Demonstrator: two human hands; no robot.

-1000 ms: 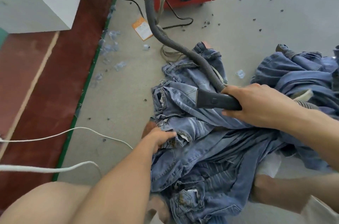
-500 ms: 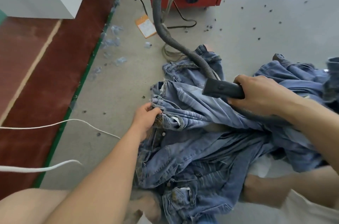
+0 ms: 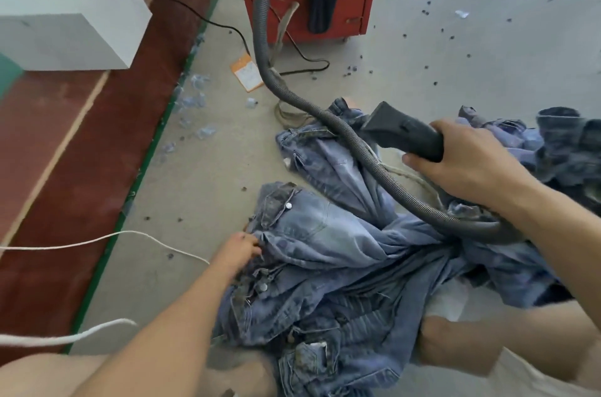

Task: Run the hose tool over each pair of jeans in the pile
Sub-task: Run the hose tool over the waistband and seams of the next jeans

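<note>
A: Where are we in the job?

B: Between passes, we'd say. Our right hand (image 3: 468,165) is wrapped round the hose tool (image 3: 403,133), nozzle lifted off the denim, far right. Our left hand (image 3: 239,250) pinches the waistband of the top jeans (image 3: 325,240), near centre of the pile.

A: Next?

B: We'd spread that pair flat, then bring the nozzle down onto it.
</note>
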